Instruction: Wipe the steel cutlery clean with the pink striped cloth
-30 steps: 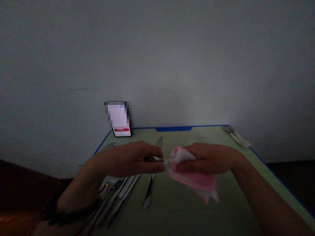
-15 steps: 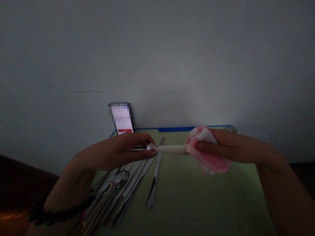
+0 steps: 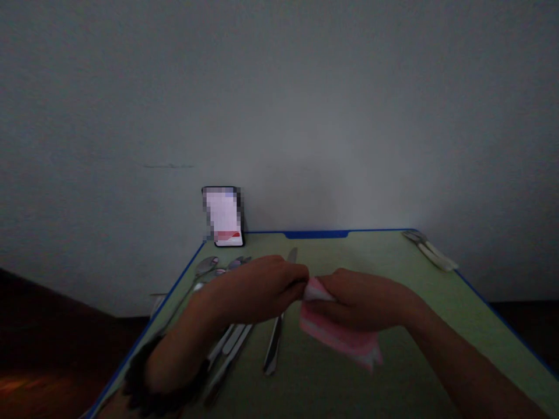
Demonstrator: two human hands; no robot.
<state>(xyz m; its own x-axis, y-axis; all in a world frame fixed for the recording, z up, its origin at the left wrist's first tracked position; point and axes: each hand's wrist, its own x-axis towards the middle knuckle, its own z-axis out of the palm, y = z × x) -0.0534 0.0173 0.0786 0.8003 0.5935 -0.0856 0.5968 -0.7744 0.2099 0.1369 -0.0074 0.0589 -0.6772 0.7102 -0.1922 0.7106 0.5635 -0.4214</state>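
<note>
My left hand (image 3: 262, 290) is closed around the metal end of a piece of cutlery with a white handle, which is almost wholly hidden between my two hands. My right hand (image 3: 362, 297) grips a pink and white cloth (image 3: 338, 334), wrapped round that handle and pressed up against my left hand. Both hands hover just above the green table (image 3: 437, 302). A table knife (image 3: 276, 340) lies flat below them. Several spoons and knives (image 3: 222, 343) lie in a row under my left forearm.
A phone (image 3: 223, 216) leans upright against the wall at the table's far left corner. White-handled cutlery (image 3: 430, 251) lies at the far right corner. The table has a blue edge (image 3: 317, 234); dark floor lies to the left.
Half a second ago my right hand was out at the far end of the white handle; it has slid the cloth back along it until both hands meet. The view shifted slightly.
</note>
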